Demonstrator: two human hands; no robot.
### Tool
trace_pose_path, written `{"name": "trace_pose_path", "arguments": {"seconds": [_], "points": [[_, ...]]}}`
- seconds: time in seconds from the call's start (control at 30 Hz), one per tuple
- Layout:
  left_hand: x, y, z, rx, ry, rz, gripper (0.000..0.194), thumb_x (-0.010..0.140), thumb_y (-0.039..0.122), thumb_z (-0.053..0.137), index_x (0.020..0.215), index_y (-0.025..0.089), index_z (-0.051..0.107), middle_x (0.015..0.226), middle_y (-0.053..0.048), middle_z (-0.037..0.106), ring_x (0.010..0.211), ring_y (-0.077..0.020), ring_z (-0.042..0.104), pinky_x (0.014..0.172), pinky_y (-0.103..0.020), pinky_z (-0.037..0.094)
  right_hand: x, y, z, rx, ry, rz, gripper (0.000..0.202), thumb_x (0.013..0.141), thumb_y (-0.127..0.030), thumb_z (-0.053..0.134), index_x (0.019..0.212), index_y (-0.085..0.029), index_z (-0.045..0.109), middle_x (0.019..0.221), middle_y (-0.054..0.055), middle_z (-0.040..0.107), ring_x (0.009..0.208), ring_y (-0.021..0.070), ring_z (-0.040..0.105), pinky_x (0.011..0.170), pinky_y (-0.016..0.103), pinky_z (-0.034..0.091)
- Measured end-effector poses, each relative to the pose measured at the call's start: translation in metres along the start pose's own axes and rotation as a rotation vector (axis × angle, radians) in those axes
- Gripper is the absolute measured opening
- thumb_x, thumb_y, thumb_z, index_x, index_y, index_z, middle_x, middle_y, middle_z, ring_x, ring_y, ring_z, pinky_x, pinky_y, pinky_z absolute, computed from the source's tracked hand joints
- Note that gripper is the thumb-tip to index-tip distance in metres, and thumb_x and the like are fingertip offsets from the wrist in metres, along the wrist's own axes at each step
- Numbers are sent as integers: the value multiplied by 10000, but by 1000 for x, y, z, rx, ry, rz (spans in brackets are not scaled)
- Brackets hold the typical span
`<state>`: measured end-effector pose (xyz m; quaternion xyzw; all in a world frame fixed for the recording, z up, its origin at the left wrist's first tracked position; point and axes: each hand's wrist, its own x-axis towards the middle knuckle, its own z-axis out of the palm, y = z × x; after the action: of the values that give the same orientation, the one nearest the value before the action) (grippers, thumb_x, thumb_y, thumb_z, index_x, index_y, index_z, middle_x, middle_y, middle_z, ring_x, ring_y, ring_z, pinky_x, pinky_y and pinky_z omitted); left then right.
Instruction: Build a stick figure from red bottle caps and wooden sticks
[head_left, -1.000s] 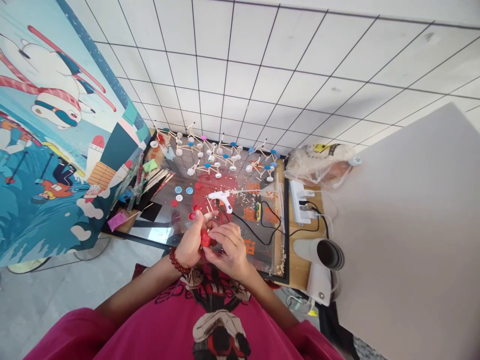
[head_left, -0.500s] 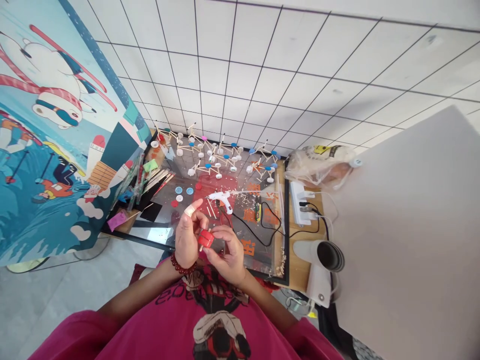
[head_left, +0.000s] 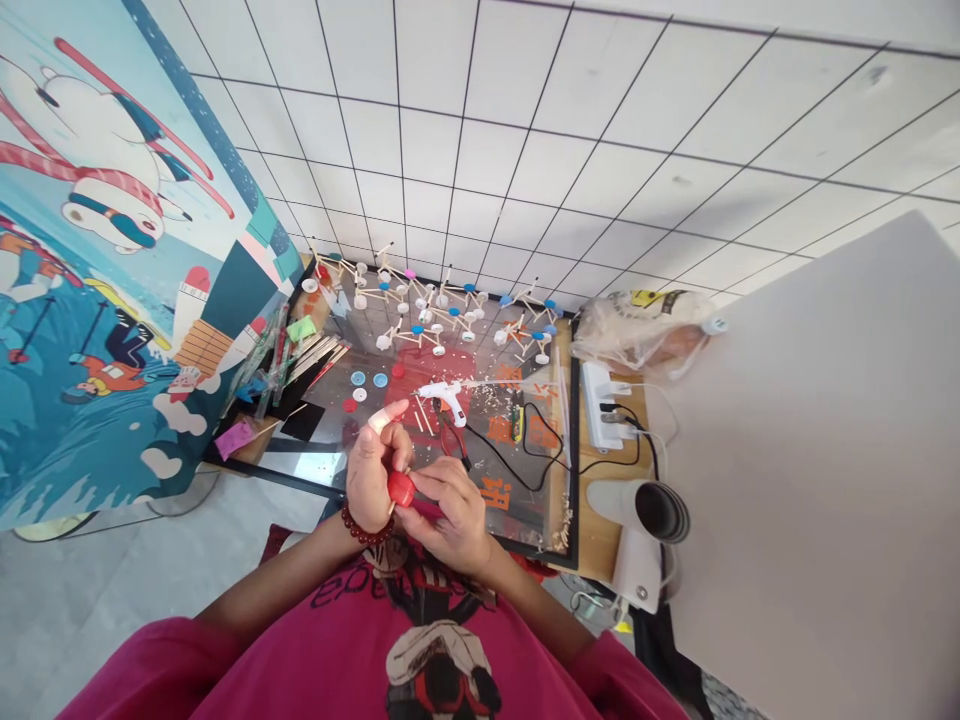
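In front of my chest, both hands hold red bottle caps (head_left: 401,488) with a thin wooden stick (head_left: 391,508) poking out below. My left hand (head_left: 369,480) closes its thumb and lower fingers around the left side. Its index finger, wrapped in a pale bandage, points up and away. The thumb and fingers of my right hand (head_left: 454,510) pinch the caps from the right. Just beyond the hands lies a white glue gun (head_left: 444,394), with red-handled pliers (head_left: 452,440) beside it.
Small stick-and-cap models (head_left: 427,320) stand along the table's back. Loose blue caps (head_left: 381,380) and wooden sticks (head_left: 319,350) lie at left. A power strip (head_left: 598,405), stacked cups (head_left: 660,512) and a plastic bag (head_left: 637,330) are at right. A black cord (head_left: 510,465) crosses the table.
The red caps have turned and shifted slightly left and toward the left palm. My right hand has moved left with them, its fingers bunched closer together.
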<state>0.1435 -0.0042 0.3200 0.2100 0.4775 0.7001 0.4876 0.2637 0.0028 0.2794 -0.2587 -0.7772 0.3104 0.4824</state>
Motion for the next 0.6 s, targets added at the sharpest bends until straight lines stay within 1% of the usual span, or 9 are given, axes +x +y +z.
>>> {"name": "trace_pose_path", "arguments": {"seconds": [0.13,0.2,0.33,0.43,0.5,0.53,0.6], "points": [[0,-4,0,3,50,43,543,872,630,567,1188,202,674,548,37,459,497,-109,410,513,-242,394,0,-3,1,36,53,69,332,877,-239,676,1200,-259,600,998,80,709,867,213,680,800,411,576],[0,-6,-1,31,54,73,513,896,591,559,1222,208,659,567,29,482,523,-119,437,538,-250,415,0,-4,2,59,66,100,339,863,-214,687,1192,-260,615,1006,77,711,887,212,677,808,395,575],[1,-10,-5,68,31,97,459,932,516,548,1266,212,632,561,36,469,522,-119,436,535,-245,415,-2,-2,3,53,55,92,329,837,-210,703,1155,-254,629,974,67,713,876,207,675,829,396,563],[4,-15,-10,82,32,98,457,953,510,515,1281,206,612,563,44,475,519,-113,446,537,-238,421,-3,2,2,31,66,78,308,826,-206,709,1120,-247,623,940,52,708,848,195,675,796,375,562],[6,-19,-15,73,36,86,473,960,529,490,1297,213,592,635,27,538,586,-117,512,588,-243,459,-2,4,1,-9,104,81,309,822,-200,723,1107,-245,613,937,49,699,853,194,673,775,362,562],[5,-21,-18,66,18,80,484,954,537,498,1309,219,579,702,11,578,647,-124,553,630,-253,483,-2,6,0,-37,133,97,307,822,-203,732,1099,-245,607,941,50,692,862,196,671,770,358,564],[4,-24,-24,60,-74,71,527,904,517,603,1349,240,543,854,-19,630,778,-142,609,714,-277,519,-1,9,-1,-87,193,141,289,832,-227,739,1082,-246,592,957,55,675,876,198,668,762,352,572]]}}
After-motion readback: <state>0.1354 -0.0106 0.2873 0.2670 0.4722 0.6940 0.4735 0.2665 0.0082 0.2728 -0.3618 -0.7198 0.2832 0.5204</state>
